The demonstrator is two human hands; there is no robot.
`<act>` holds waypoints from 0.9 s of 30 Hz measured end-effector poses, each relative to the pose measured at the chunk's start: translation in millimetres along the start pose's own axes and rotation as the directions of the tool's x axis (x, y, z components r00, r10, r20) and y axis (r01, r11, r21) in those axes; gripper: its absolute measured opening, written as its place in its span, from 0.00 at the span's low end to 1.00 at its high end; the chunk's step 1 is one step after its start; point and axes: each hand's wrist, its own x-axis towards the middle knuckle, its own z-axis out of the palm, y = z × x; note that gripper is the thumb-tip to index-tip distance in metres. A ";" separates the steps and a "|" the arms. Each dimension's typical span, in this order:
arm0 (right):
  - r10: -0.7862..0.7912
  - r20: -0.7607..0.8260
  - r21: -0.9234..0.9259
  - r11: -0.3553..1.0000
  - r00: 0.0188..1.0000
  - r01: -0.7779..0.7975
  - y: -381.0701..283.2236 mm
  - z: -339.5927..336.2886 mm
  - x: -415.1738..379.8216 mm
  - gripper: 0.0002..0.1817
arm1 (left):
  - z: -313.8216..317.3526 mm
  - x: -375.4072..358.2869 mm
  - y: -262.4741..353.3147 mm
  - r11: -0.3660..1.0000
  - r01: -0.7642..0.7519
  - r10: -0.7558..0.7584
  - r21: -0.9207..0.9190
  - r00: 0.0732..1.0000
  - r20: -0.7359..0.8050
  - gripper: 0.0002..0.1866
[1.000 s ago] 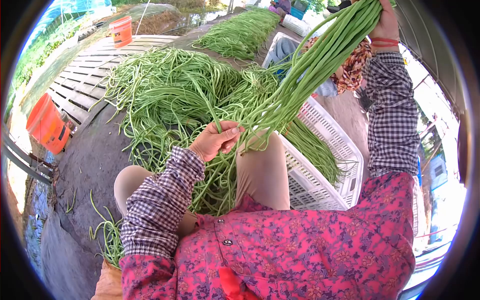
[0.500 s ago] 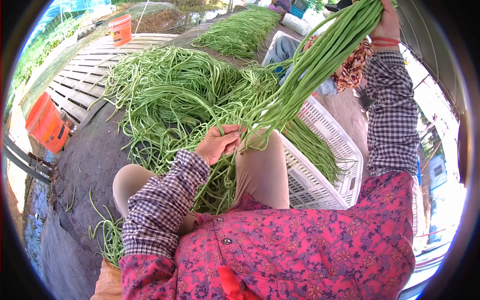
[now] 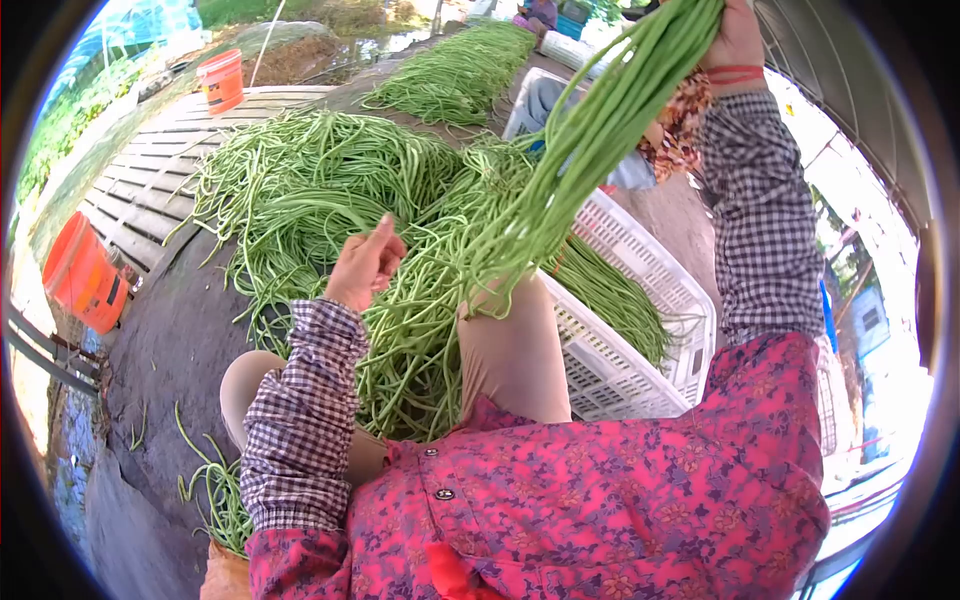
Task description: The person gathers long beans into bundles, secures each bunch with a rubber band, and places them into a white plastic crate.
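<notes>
My right hand (image 3: 738, 38) is raised at the upper right, closed around one end of a thick bunch of green yardlong beans (image 3: 610, 130). The bunch slopes down to the left, its loose ends hanging by my knee. My left hand (image 3: 368, 264) is over the large bean heap (image 3: 320, 165), thumb up and apart from loosely curled fingers. No bean shows in it. Beside my knee, a white plastic crate (image 3: 625, 370) has more long beans (image 3: 612, 295) laid lengthwise inside.
Another bean pile (image 3: 455, 75) lies farther back on dark ground sheeting (image 3: 180, 350). Orange buckets (image 3: 85, 275) stand at the left by wooden slats (image 3: 150, 190). Behind the raised bunch, a person (image 3: 680, 125) is partly visible. Some beans (image 3: 222, 500) stick out of an orange sack (image 3: 225, 575).
My left hand has moved left and up, away from the bunch's lower ends, and the bean at its fingers has been let go. My right hand still holds the bunch. The view has shifted slightly.
</notes>
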 end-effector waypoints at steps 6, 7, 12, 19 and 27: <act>-0.094 -0.180 -0.243 0.969 0.979 0.048 -49.5 -59.8 -33.6 0.10 | -14.5 8.5 -16.3 0.989 0.032 -0.006 0.146 0.984 -0.176 0.21; -0.133 -0.249 -0.264 0.962 0.959 0.065 -60.5 -77.6 -42.4 0.10 | -13.1 7.9 -16.3 0.987 0.050 -0.017 0.153 0.978 -0.206 0.20; -0.270 -0.530 -0.509 0.859 0.804 -0.048 -150.7 -141.9 -103.8 0.09 | -2.7 1.1 -10.0 0.987 0.092 -0.072 0.133 0.986 -0.151 0.16; -0.165 -0.526 -0.662 0.696 0.834 -0.280 -201.5 -162.5 -180.1 0.11 | 9.7 -8.3 15.8 0.961 0.051 -0.033 0.272 0.997 -0.069 0.14; 0.371 -0.677 -0.636 0.141 0.636 -0.759 30.8 -217.7 -296.3 0.19 | -21.8 -47.5 26.7 0.907 0.081 -0.002 0.413 0.982 -0.188 0.12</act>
